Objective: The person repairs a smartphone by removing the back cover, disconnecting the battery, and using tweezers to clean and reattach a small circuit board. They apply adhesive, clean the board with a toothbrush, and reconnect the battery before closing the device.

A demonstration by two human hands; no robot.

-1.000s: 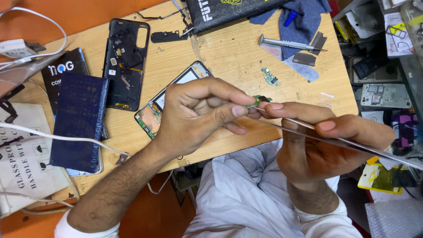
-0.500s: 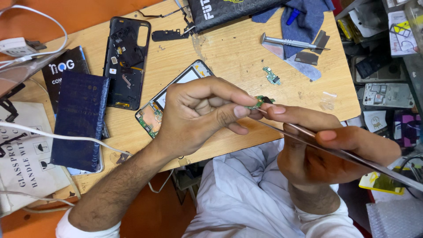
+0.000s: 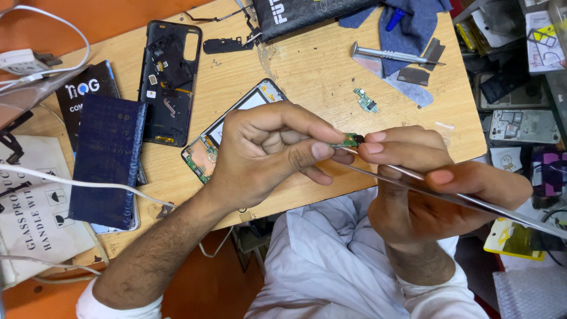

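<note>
My left hand (image 3: 269, 150) pinches a tiny green circuit part (image 3: 349, 140) between thumb and fingers, just above the table's front edge. My right hand (image 3: 437, 189) holds long metal tweezers (image 3: 449, 195) whose tips meet that part; its fingertips also touch the part. Under my left hand lies an opened phone (image 3: 208, 147) with its green board showing. A black phone back cover (image 3: 168, 80) rests further left on the wooden table (image 3: 307, 71).
A second small green board (image 3: 366, 100) and a metal screwdriver (image 3: 393, 55) lie on the table at the back right. A dark blue pouch (image 3: 106, 159), a white cable (image 3: 77, 183) and a paper bag (image 3: 29, 218) sit at left. Shelves with parts stand at right.
Both hands stay together on the small part; the tweezers' rear end has dipped slightly lower to the right. Nothing on the table has moved.
</note>
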